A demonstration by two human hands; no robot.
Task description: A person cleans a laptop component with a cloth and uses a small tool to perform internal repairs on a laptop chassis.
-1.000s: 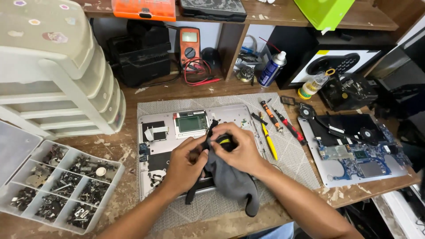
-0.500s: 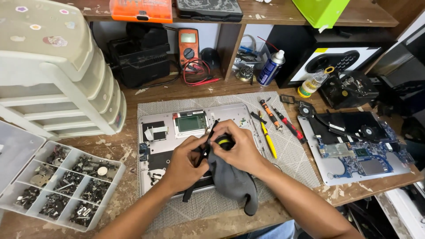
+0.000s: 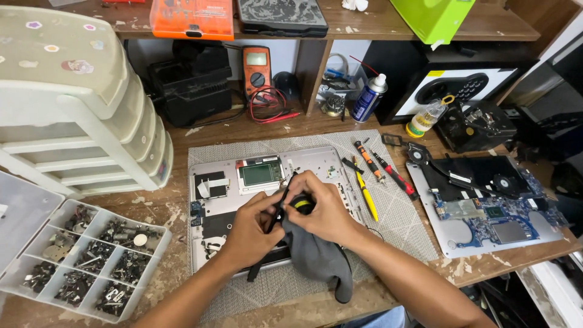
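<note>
Both hands meet at frame centre. The right hand (image 3: 325, 209) has its fingers curled shut over a small black-and-yellow part (image 3: 302, 203) and the top of a grey cloth (image 3: 319, 258). The left hand (image 3: 255, 228) pinches a thin black strip (image 3: 278, 209) at the same spot. Compared with the earlier frames, the grip is nearly unchanged: the hands have shifted only slightly and the cloth hangs as before, so the work on the part appears ongoing, not finished.

Count, outward from the hands:
- One open laptop base (image 3: 212, 200) beneath the hands, on one grey mat (image 3: 401, 225).
- Four hand tools (image 3: 370, 176), right of centre.
- One circuit board (image 3: 492, 212), at right.
- One parts tray (image 3: 91, 261), lower left.
- One multimeter (image 3: 257, 70), top centre.
- One spray can (image 3: 369, 97), top centre.
</note>
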